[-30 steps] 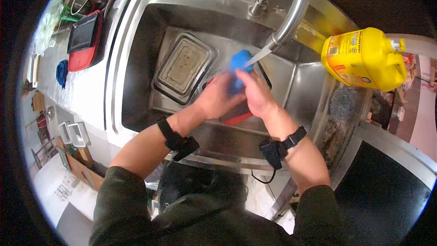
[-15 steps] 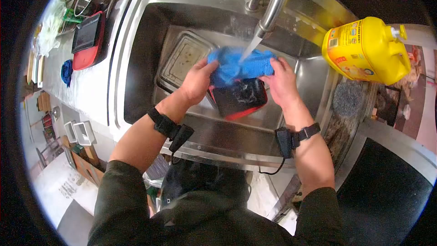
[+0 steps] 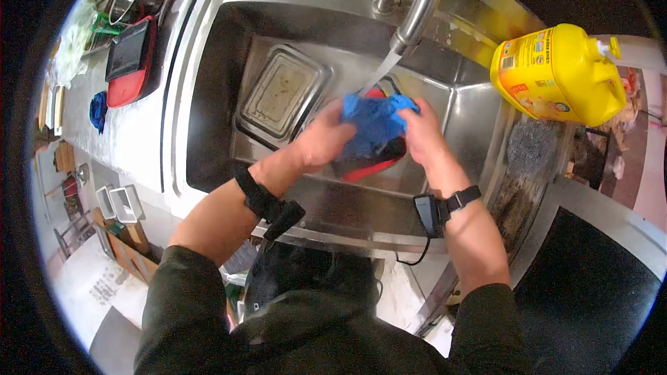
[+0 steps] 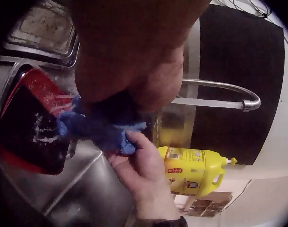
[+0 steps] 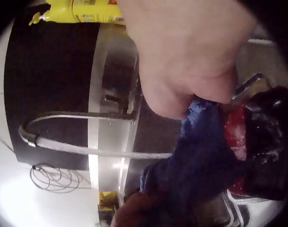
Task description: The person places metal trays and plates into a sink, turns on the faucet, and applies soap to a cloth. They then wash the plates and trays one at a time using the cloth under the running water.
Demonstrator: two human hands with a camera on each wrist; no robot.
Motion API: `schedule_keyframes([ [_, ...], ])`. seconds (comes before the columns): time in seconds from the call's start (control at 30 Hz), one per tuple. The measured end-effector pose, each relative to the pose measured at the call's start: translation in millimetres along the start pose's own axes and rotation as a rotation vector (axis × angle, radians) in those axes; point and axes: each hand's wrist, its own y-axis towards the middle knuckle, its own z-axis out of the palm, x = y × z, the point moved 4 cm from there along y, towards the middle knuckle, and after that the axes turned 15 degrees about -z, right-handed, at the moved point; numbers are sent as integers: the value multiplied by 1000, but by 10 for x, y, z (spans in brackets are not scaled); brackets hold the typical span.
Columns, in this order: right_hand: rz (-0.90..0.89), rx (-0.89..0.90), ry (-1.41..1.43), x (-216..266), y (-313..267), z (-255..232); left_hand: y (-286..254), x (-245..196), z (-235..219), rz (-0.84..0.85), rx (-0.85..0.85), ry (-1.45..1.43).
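Note:
Between my two hands, over the sink (image 3: 333,212), hangs a wet blue cloth (image 3: 375,125). My left hand (image 3: 323,140) grips its left end, and my right hand (image 3: 425,135) pinches the right end between thumb and fingers, as the left wrist view shows. From the faucet (image 3: 422,10), a stream of water (image 5: 120,153) runs down behind the cloth. Below lies a red and black container (image 4: 30,130) with white suds or wet streaks on its dark part; the cloth and hands cover part of it in the head view.
A rectangular steel tray (image 3: 283,87) lies in the sink's left part. On the right ledge stand a yellow pump jug (image 3: 549,76) and a grey scouring pad (image 3: 531,142). The left counter holds another red and black container (image 3: 128,87) and a dark blue cloth (image 3: 98,111).
The hands first worked close together on the bunched cloth, then spread it wide under the stream. Now they have drawn closer again and the cloth is bunched, slightly lower and nearer the body.

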Motion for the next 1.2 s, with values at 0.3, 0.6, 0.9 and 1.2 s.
schedule_keyframes([
  [0.3,105,103,263,309,-418,-25,-51,118,334,-310,52,-296],
  [0.6,-31,256,-267,650,-660,-487,-143,130,884,-332,257,-631],
  [0.9,-131,207,-602,1350,-706,-605,-297,174,859,-427,213,-555],
  [1.2,-411,-35,-804,2315,-698,-1380,-365,-220,1194,-244,433,-611],
])
